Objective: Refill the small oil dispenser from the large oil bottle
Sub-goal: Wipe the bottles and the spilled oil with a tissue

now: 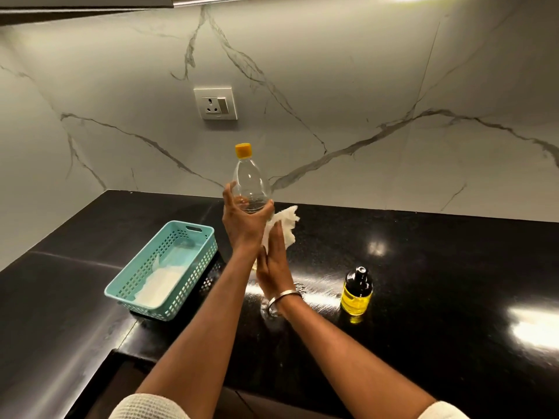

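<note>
Left hand (pixel 242 219) grips the capped large oil bottle (pixel 251 189) mid-body; right hand (pixel 276 264) fingers press a tissue (pixel 286 222) against it; likely light, oily, slippery.

- Centre of frame: the left hand (pixel 244 218) grips the large oil bottle (pixel 250 182), a clear bottle with a yellow cap (pixel 243 150), held upright above the black countertop (pixel 438 267).
- Just below it: the right hand (pixel 276 267) presses a white paper towel (pixel 282 226) against the bottle's lower part.
- Lower right: the small oil dispenser (pixel 357 291), dark-topped with yellow oil, stands on the countertop.
- Left: a teal basket (pixel 193 237) holds white paper.
- Upper centre: a wall socket (pixel 215 103) on the marble backsplash.
</note>
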`<action>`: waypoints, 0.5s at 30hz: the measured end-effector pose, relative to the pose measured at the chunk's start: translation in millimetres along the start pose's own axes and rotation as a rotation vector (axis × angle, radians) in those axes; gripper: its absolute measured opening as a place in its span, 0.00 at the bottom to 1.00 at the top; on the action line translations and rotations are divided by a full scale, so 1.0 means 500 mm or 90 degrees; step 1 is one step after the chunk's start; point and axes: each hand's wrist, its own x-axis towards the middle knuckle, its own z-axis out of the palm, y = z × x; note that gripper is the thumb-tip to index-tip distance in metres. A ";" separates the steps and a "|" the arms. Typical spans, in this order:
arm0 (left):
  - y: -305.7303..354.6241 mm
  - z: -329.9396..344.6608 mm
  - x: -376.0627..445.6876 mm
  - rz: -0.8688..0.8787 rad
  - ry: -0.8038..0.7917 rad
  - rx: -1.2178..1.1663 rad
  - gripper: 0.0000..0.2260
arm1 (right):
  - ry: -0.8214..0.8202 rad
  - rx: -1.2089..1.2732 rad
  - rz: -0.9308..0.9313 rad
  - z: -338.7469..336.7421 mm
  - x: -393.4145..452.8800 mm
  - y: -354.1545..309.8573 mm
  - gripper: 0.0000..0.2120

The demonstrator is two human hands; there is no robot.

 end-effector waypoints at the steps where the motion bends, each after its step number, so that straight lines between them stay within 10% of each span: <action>1: -0.002 -0.003 -0.003 0.001 -0.026 0.012 0.36 | 0.013 0.032 0.037 -0.009 0.011 -0.006 0.27; 6: -0.024 -0.025 0.003 0.010 -0.213 -0.097 0.40 | -0.036 0.327 0.288 -0.095 0.066 0.010 0.30; 15: -0.017 -0.039 0.002 -0.016 -0.283 -0.276 0.37 | -0.091 0.364 0.440 -0.135 0.064 0.009 0.31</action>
